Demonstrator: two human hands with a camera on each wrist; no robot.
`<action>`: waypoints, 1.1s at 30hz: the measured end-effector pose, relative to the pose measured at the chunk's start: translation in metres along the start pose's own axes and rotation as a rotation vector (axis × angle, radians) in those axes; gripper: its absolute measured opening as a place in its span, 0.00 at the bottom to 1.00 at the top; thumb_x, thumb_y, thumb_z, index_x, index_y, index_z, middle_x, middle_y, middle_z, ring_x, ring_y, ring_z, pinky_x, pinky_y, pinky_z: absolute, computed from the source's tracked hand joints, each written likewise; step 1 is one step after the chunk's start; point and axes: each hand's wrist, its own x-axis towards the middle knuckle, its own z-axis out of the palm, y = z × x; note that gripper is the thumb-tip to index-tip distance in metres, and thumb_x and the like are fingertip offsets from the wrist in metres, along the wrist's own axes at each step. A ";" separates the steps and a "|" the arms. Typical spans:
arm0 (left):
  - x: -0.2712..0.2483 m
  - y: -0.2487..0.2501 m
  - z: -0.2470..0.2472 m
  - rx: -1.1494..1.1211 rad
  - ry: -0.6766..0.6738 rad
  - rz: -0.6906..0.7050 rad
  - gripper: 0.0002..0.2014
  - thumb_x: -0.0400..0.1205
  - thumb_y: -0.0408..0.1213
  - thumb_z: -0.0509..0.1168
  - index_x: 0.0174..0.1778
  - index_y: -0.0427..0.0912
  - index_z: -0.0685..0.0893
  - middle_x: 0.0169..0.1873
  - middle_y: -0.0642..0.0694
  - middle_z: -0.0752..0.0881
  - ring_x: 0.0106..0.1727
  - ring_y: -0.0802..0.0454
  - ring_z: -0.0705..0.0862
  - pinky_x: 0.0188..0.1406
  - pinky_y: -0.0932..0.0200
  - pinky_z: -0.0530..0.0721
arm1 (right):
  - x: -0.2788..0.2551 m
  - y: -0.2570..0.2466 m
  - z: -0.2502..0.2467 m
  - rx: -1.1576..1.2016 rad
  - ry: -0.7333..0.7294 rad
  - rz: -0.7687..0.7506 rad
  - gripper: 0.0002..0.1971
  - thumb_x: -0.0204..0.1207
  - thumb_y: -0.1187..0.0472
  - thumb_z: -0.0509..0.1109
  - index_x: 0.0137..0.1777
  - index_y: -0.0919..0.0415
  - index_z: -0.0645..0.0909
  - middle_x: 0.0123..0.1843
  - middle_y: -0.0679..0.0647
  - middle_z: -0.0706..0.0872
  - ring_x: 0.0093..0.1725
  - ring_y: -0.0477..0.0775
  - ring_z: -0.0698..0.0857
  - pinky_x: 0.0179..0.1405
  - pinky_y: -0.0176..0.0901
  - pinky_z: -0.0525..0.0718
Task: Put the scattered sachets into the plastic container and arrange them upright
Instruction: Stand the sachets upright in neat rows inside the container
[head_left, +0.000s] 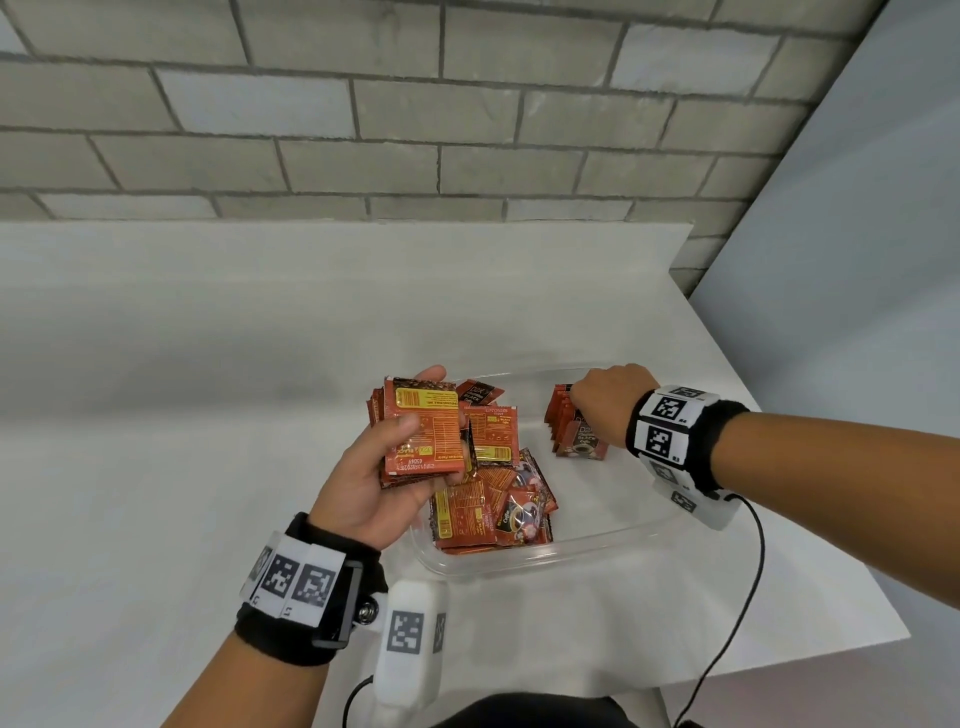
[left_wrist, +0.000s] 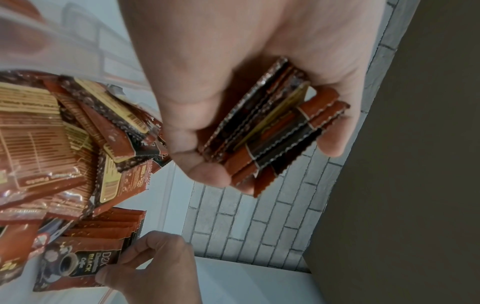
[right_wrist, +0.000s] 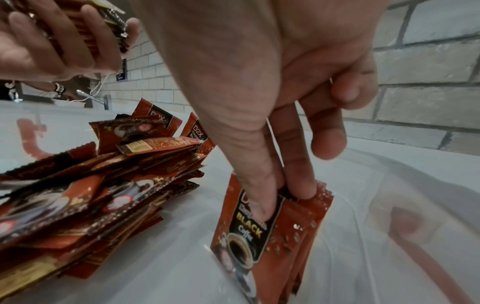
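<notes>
A clear plastic container (head_left: 597, 540) sits on the white table. Inside it, a loose pile of red coffee sachets (head_left: 493, 499) (right_wrist: 85, 195) lies flat on the left side. A small row of upright sachets (head_left: 571, 426) (right_wrist: 275, 230) stands on the right side. My right hand (head_left: 605, 402) (right_wrist: 280, 197) pinches the top edge of the front upright sachet between thumb and finger. My left hand (head_left: 384, 467) (left_wrist: 259, 131) hovers over the container's left end, gripping a stack of sachets (head_left: 423, 431) (left_wrist: 270, 127) between thumb and fingers.
The white table (head_left: 208, 389) runs to a grey brick wall (head_left: 415, 104) behind. Its right edge lies just beyond the container. A black cable (head_left: 748, 571) trails from my right wrist over the table's front corner.
</notes>
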 end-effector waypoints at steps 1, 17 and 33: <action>0.000 0.000 0.000 0.002 0.001 -0.001 0.36 0.60 0.46 0.84 0.65 0.48 0.85 0.49 0.39 0.87 0.43 0.44 0.87 0.40 0.50 0.84 | 0.000 0.000 -0.001 -0.008 0.009 0.002 0.18 0.78 0.70 0.61 0.28 0.58 0.62 0.29 0.50 0.67 0.26 0.48 0.68 0.30 0.39 0.68; 0.011 -0.010 0.015 0.025 0.042 -0.107 0.37 0.55 0.37 0.87 0.62 0.41 0.86 0.59 0.30 0.85 0.55 0.34 0.88 0.43 0.43 0.89 | -0.055 0.003 -0.032 1.145 0.284 -0.195 0.19 0.74 0.42 0.68 0.63 0.45 0.75 0.50 0.43 0.83 0.37 0.41 0.81 0.38 0.32 0.77; 0.025 -0.027 0.041 0.051 0.076 -0.184 0.38 0.53 0.58 0.84 0.58 0.45 0.88 0.48 0.36 0.89 0.44 0.42 0.89 0.41 0.46 0.89 | -0.070 -0.008 -0.006 1.299 0.754 -0.251 0.12 0.70 0.69 0.75 0.39 0.52 0.77 0.44 0.49 0.81 0.44 0.50 0.82 0.45 0.40 0.80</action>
